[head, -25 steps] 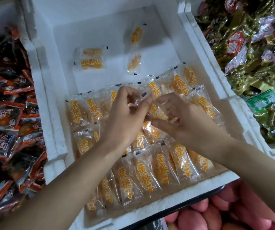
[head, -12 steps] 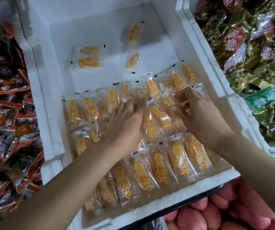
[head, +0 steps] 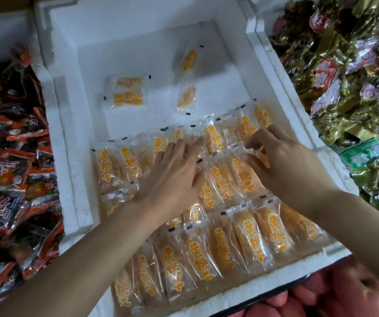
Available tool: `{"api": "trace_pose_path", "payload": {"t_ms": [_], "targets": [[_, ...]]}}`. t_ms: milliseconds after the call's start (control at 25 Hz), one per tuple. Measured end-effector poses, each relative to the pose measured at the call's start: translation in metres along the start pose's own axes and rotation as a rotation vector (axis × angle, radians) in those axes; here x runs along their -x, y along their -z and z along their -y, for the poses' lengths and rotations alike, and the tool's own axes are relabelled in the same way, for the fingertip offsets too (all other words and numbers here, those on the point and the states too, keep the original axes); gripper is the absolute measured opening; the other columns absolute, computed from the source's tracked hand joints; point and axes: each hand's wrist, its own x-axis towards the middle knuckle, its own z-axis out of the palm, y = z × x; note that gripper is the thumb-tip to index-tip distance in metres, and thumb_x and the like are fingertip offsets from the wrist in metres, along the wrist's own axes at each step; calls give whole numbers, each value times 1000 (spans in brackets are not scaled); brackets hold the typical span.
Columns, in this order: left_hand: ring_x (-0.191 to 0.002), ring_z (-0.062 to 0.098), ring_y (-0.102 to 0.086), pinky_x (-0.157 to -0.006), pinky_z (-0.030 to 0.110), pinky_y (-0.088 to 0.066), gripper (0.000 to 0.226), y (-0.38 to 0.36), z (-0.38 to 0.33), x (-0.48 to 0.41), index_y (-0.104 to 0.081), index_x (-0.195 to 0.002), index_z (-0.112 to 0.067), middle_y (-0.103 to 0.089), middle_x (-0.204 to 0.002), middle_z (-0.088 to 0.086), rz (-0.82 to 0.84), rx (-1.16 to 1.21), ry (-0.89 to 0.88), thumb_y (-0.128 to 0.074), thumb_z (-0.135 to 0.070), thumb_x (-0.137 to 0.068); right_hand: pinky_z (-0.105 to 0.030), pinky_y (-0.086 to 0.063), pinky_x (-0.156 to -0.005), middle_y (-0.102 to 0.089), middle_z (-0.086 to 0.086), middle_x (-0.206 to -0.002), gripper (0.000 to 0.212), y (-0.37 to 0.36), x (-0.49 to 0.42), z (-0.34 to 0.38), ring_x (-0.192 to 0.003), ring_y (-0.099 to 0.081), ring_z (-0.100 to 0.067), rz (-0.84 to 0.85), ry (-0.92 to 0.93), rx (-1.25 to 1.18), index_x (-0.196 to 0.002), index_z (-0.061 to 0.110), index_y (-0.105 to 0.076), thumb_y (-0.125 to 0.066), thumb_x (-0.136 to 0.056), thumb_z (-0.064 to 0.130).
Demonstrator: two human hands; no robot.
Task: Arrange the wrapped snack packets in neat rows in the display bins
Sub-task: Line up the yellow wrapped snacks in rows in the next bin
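A white foam bin holds clear snack packets with orange lettering. Three slanted rows fill its near half: a front row, a middle row and a far row. Three loose packets lie on the bare floor at the back. My left hand lies flat with straight fingers on packets where the middle and far rows meet. My right hand has curled fingers and thumb pinching a packet at the right end of the middle row; that packet is mostly hidden.
A bin of red and black packets borders the foam bin on the left. A heap of green, gold and red packets fills the bin on the right. Pink rounded items lie below the front rim.
Both hands, which held one packet together above the rows, came down onto them. The left hand flattened out; the right hand moved to the right end of the middle row.
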Motion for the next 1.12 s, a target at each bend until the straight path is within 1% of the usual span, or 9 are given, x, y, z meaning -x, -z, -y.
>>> {"api": "trace_pose_path", "payload": {"t_ms": [120, 320, 400, 560, 640, 720, 840, 1000, 1120], "targets": [[-123, 21, -38, -102, 33, -29, 54, 9, 18, -9, -29, -147, -15, -41, -131, 5, -177, 129, 15, -46, -28, -98, -35, -48, -76, -56, -6, -106, 21, -1, -31, 5, -92, -58, -26, -48, 51, -95, -111, 11, -54, -55, -93, 21], [-129, 29, -38, -102, 38, -29, 45, 18, 78, -56, -44, -138, -12, -44, -135, 10, -331, 156, 163, -52, -11, -94, -34, -33, -98, -45, -11, -132, 41, -33, -125, 17, -121, -44, -29, 52, 84, -162, -134, 13, -41, -51, -94, 14], [-138, 28, -28, -109, 40, -24, 55, 23, 103, -78, -37, -144, -16, -34, -148, 9, -320, 30, 190, -54, -10, -93, -33, -28, -102, -39, -12, -140, 53, -50, -160, 22, -127, -37, -32, 159, 64, -133, -141, 14, -33, -54, -93, 16], [-148, 26, 2, -118, 44, -6, 84, 37, 148, -114, -3, -153, -28, 3, -162, 0, -45, -73, 340, -61, -31, -91, -36, -26, -107, -30, -15, -145, 72, -75, -194, 40, -131, -29, -36, 279, -74, -53, -143, 10, -31, -60, -87, 43], [-145, 31, -11, -116, 45, -19, 85, 32, 157, -119, -8, -153, -25, -8, -160, 3, 5, -57, 344, -63, -34, -89, -37, -31, -104, -29, -14, -142, 68, -81, -196, 50, -129, -29, -36, 265, -56, -36, -139, 12, -37, -65, -84, 40], [-133, 36, -28, -108, 48, -32, 75, 24, 154, -113, -23, -150, -22, -24, -149, 9, -46, -136, 315, -64, -36, -88, -37, -36, -100, -28, -14, -141, 66, -84, -194, 56, -126, -34, -34, 216, 9, -88, -139, 11, -34, -68, -83, 19], [-126, 33, -31, -102, 45, -31, 62, 22, 144, -106, -39, -136, -14, -32, -137, 12, -68, -316, 328, -60, -46, -88, -38, -41, -94, -34, -18, -137, 67, -84, -194, 54, -120, -44, -35, 160, -4, -187, -137, 8, -29, -62, -80, -2], [-121, 35, -44, -95, 42, -38, 49, 23, 136, -112, -42, -125, -1, -44, -130, 17, -67, -311, 320, -57, -34, -92, -32, -42, -82, -56, -18, -117, 39, -81, -194, 38, -108, -53, -35, 220, -118, -220, -122, 4, -48, -62, -86, 10], [-110, 37, -53, -81, 34, -37, 34, 24, 133, -112, -49, -114, 3, -55, -118, 21, -126, -24, 366, -58, -21, -91, -26, -30, -68, -55, -16, -99, 15, -72, -186, 43, -93, -50, -30, 89, -133, -346, -105, 3, -53, -45, -94, 8]]}}
